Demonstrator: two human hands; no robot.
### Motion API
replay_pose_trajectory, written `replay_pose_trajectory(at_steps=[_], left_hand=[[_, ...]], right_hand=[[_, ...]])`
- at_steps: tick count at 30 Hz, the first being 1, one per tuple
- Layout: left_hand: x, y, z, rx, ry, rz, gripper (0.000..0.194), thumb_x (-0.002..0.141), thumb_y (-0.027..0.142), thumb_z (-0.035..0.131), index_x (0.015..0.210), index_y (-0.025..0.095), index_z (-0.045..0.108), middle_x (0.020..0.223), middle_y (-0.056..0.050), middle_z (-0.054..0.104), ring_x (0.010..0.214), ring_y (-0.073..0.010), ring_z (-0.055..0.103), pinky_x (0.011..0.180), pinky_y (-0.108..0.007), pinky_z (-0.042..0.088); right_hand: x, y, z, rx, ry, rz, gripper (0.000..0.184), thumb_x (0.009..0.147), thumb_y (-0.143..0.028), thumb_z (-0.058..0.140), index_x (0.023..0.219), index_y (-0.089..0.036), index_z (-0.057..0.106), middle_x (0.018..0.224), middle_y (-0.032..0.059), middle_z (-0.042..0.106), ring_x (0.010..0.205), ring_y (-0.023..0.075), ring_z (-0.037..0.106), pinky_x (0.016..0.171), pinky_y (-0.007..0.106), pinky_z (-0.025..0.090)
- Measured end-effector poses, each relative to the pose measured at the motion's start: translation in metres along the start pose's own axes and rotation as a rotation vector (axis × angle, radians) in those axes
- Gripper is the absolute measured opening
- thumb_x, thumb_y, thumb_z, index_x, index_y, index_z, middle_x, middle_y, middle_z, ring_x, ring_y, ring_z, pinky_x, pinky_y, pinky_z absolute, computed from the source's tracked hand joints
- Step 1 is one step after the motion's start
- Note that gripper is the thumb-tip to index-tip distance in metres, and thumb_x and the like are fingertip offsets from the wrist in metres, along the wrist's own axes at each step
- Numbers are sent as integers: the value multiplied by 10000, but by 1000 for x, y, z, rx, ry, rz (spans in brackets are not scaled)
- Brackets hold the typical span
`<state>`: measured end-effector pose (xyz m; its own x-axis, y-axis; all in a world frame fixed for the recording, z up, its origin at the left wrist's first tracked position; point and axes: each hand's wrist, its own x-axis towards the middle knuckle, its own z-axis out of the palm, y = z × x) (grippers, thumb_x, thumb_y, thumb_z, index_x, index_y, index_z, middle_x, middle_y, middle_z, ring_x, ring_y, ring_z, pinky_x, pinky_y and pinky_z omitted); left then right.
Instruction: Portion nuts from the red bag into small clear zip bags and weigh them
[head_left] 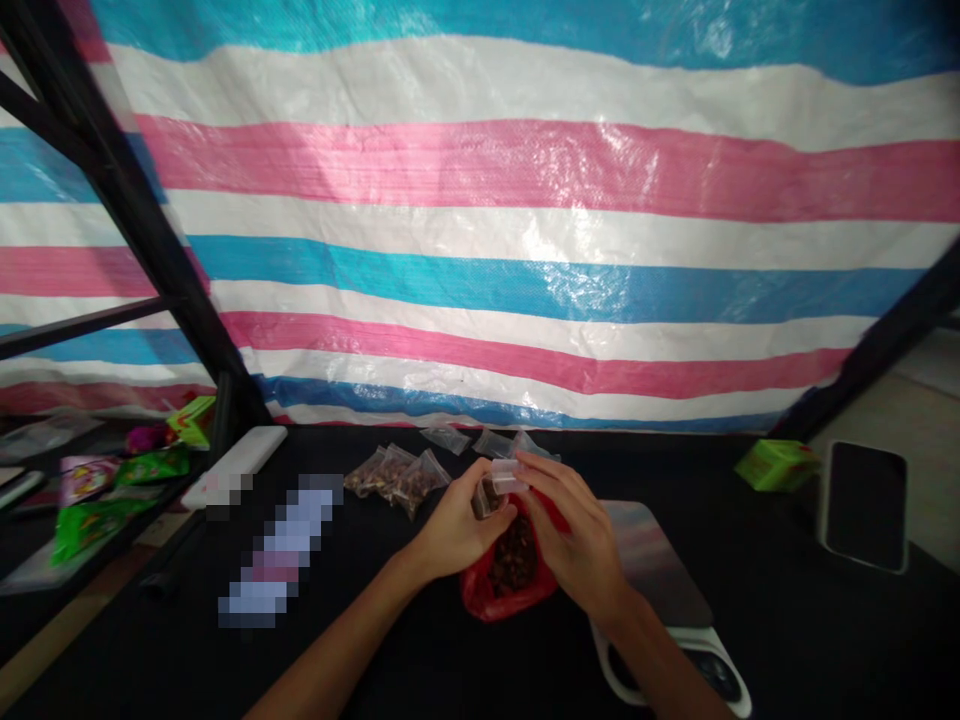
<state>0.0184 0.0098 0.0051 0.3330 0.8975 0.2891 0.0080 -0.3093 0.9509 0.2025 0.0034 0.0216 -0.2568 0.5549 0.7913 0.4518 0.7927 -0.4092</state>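
Left hand (459,525) pinches a small clear bag (489,499), contents hard to make out; right hand (571,528) grips a clear cylinder (507,477), partly hidden. Glossy red plastic bag (517,606) of coarse brown bits (513,565) beneath both, partly covered. Filled pouches (397,476) near table's (420,655) far edge. Right forearm (660,645) blocks part of the metal-topped scale (664,570).

My left hand (461,530) and right hand (576,530) are bare, with slender fingers (556,474). My left forearm (356,625) and right forearm (654,645) are bare too, both slim and tapering toward the hand.
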Motion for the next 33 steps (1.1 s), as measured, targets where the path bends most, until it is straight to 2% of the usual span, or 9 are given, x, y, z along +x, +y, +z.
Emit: replay_pose_trajectory(at_steps=[4, 7, 11, 14, 17, 20, 24, 29, 33], left_hand=[[3, 5, -3, 20, 67, 3, 221, 931, 368, 659, 1043, 207, 557, 881, 8, 599, 764, -136, 562, 713, -251, 464], [6, 11, -9, 115, 324, 86, 208, 929, 363, 653, 996, 220, 517, 839, 26, 534, 738, -128, 527, 697, -242, 445], [10, 14, -15, 171, 476, 155, 234, 903, 308, 663, 1026, 234, 479, 863, 31, 493, 741, -120, 501, 710, -233, 440], [10, 11, -16, 123, 447, 166, 241, 893, 245, 642, 1057, 237, 465, 888, 30, 492, 762, -111, 502, 724, -224, 438], [9, 10, -17, 41, 383, 168, 382, 871, 199, 635, 1171, 262, 405, 919, 32, 503, 784, -107, 518, 733, -222, 442], [4, 13, -15, -47, 163, 117, 499, 856, 194, 663, 1207, 285, 322, 955, 29, 527, 759, -97, 534, 695, -217, 441], [-3, 21, -9, -82, -101, 34, 512, 821, 136, 681, 1152, 278, 316, 960, 22, 535, 731, -88, 542, 632, -199, 409], [-5, 26, -5, -87, -176, -34, 490, 835, 158, 684, 1183, 266, 357, 1019, -8, 582, 799, -110, 600, 666, -209, 446], [-4, 28, -9, -11, -199, -8, 573, 817, 187, 742, 1300, 260, 444, 1138, -54, 625, 1009, -193, 644, 850, -303, 515]], right_hand=[[2, -3, -2, 5, 63, 87, 380, 966, -138, 603, 1310, -296, 635, 1373, 70, 654, 1241, 245, 639, 1073, 424, 522], [6, -4, -5, -2, 107, 170, 325, 962, -176, 604, 1267, -284, 630, 1319, 89, 663, 1220, 263, 638, 1058, 447, 524], [8, -3, -7, -22, -148, 153, 288, 949, -187, 587, 1220, -271, 643, 1235, 87, 689, 1166, 268, 643, 1033, 459, 523], [7, -3, -5, -80, -360, 122, 309, 913, -176, 617, 1206, -268, 656, 1212, 75, 700, 1145, 276, 634, 1019, 476, 513], [4, -6, -3, -101, -431, 117, 427, 898, -217, 661, 1318, -274, 612, 1298, 80, 663, 1205, 292, 598, 1044, 489, 492], [3, -7, -4, -84, -336, 108, 539, 934, -274, 653, 1452, -282, 504, 1388, 96, 598, 1276, 287, 554, 1088, 478, 465], [5, -6, -8, -56, -272, 57, 343, 981, -261, 600, 1317, -322, 615, 1309, 83, 606, 1236, 267, 576, 1043, 442, 494], [7, -8, -9, 86, -225, 99, 129, 976, -205, 593, 1040, -278, 678, 1227, 81, 611, 1190, 247, 601, 1015, 408, 504], [10, -6, -17, 256, -118, 190, 56, 983, -230, 597, 964, -261, 639, 1246, 76, 636, 1188, 246, 617, 1016, 404, 497]])
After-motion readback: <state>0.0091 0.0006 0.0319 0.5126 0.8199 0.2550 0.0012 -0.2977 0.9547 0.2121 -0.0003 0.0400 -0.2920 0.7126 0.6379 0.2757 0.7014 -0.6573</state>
